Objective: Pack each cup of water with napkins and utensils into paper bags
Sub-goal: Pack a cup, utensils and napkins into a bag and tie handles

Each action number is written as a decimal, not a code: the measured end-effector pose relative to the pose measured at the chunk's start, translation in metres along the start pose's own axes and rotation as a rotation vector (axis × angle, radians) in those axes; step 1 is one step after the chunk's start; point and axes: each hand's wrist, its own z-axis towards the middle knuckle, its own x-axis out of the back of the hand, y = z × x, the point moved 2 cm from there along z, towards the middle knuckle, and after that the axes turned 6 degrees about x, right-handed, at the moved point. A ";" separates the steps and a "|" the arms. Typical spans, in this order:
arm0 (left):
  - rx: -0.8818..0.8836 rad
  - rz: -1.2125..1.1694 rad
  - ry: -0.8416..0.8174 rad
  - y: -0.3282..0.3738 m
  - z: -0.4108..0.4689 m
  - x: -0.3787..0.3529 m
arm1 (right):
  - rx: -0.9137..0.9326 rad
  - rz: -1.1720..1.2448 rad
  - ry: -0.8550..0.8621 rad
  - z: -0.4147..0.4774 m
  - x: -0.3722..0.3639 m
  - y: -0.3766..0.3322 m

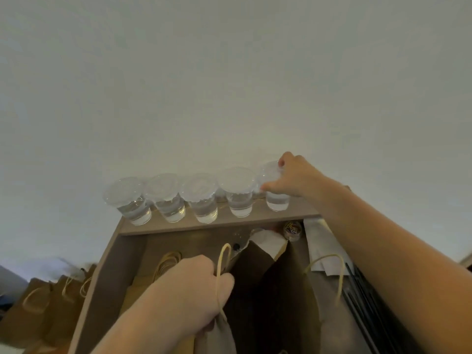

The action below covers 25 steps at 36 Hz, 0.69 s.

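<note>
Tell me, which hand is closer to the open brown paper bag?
Left. The left hand holds the open brown paper bag by its rim and handle; the right hand is up at the wooden shelf, holding the rightmost clear lidded plastic cup of water.

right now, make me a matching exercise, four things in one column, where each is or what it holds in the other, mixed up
1 right hand
2 left hand
3 black sticks
4 spare bags

a left of the table
b holds the rightmost cup
c at the table's right edge
d holds the open bag

Pairs: 1-b, 2-d, 3-c, 4-a
</note>
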 end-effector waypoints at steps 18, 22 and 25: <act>0.005 -0.218 -0.208 -0.011 0.041 -0.030 | 0.261 -0.109 -0.043 -0.175 0.097 -0.090; -0.027 -0.238 -0.191 -0.026 0.056 -0.036 | 0.307 -0.197 -0.186 -0.207 0.066 -0.103; -0.020 -0.249 -0.264 -0.040 0.061 -0.037 | 0.323 -0.239 -0.260 -0.219 0.038 -0.099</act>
